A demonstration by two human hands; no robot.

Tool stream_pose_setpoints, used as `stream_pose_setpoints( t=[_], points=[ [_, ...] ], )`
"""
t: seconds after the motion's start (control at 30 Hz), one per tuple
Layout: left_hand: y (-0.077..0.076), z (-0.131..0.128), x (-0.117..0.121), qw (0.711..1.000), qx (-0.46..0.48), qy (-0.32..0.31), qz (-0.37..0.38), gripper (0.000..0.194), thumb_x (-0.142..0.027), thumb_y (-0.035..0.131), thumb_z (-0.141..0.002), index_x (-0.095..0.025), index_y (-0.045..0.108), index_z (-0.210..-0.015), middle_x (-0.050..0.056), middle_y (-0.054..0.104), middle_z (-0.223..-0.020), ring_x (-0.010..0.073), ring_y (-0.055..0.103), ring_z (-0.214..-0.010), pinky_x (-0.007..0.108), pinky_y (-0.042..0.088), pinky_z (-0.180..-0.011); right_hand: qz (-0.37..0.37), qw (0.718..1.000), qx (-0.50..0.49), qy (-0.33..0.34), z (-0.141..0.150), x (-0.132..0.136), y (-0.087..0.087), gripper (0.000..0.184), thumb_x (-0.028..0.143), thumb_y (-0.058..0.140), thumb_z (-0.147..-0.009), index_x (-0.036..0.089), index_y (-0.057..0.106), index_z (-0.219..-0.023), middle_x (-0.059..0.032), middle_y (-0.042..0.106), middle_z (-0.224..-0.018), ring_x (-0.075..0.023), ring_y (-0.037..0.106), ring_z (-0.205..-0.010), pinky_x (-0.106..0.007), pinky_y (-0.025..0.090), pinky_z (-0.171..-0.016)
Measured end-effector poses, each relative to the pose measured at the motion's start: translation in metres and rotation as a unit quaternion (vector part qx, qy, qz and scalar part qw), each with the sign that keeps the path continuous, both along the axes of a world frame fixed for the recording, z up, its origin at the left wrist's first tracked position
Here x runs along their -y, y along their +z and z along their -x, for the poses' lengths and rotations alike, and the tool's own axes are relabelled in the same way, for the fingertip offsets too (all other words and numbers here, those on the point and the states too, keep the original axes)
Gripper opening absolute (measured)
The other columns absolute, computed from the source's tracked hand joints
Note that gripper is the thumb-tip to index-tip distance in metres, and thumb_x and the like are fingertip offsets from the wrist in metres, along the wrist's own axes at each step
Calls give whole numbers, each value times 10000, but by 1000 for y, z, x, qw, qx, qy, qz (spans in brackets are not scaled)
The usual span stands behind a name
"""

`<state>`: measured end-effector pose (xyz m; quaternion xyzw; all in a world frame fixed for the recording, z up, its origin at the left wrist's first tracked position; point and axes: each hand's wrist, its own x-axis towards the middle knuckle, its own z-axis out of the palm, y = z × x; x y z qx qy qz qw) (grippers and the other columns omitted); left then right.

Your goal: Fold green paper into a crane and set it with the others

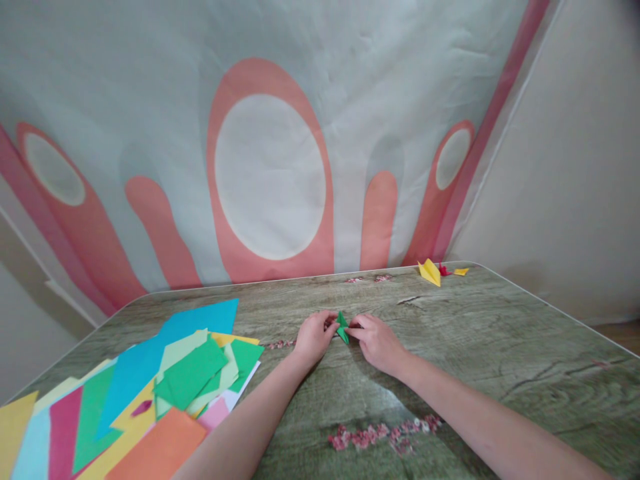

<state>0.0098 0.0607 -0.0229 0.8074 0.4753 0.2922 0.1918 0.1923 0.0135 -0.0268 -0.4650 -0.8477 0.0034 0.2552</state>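
Observation:
A small piece of folded green paper (pixel 342 328), narrow and pointed at both ends, is held between my two hands over the middle of the table. My left hand (pixel 316 337) pinches it from the left with thumb and fingers. From the right, the fingertips of my right hand (pixel 376 341) grip its other side. The finer folds are too small to make out.
Loose coloured paper sheets, among them a green sheet (pixel 193 373), a blue sheet (pixel 200 319) and an orange sheet (pixel 157 447), overlap on the table's left. A yellow folded paper (pixel 431 272) and small red (pixel 445 271) and yellow (pixel 461 272) pieces lie at the back right. A patterned backdrop (pixel 270 173) hangs behind the wood-look table (pixel 500 347).

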Motion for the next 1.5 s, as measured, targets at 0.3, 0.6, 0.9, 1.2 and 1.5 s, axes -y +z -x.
stream_pose_setpoints(
  t=[0.3,0.6,0.9,1.2,1.5],
  points=[
    [-1,0,0,1000,14,11,19,196,-246,549,-802,-189,616,-977,16,680,-850,144,612,-762,236,445,-716,2,1000,5,3,0,1,0,362,57,435,-839,240,634,-1080,-54,581,-950,-176,486,-918,-312,387,-824],
    [-1,0,-1,999,16,22,21,174,-236,565,-787,-182,606,-947,11,675,-821,134,608,-723,229,440,-680,-12,1000,10,10,2,1,3,356,47,415,-833,192,623,-1083,-74,569,-992,-188,480,-938,-322,395,-829],
    [-2,1,0,999,15,31,20,173,-244,592,-765,-194,603,-930,2,668,-792,132,601,-709,226,428,-671,-10,999,38,4,2,2,-1,305,159,443,-888,260,599,-1130,-69,554,-984,-190,482,-938,-323,380,-802],
    [0,1,0,999,-1,37,15,130,-263,541,-806,-195,595,-903,5,670,-808,139,608,-739,229,419,-674,-4,999,48,4,2,1,0,297,187,447,-899,278,594,-1140,-60,556,-985,-181,474,-949,-314,362,-815],
    [5,-2,7,997,-57,51,-5,221,-238,530,-823,-204,493,-1038,-5,654,-782,161,617,-766,255,417,-696,4,999,53,6,2,3,3,305,186,428,-906,271,594,-1147,-67,549,-979,-179,468,-941,-318,357,-818]
  ],
)
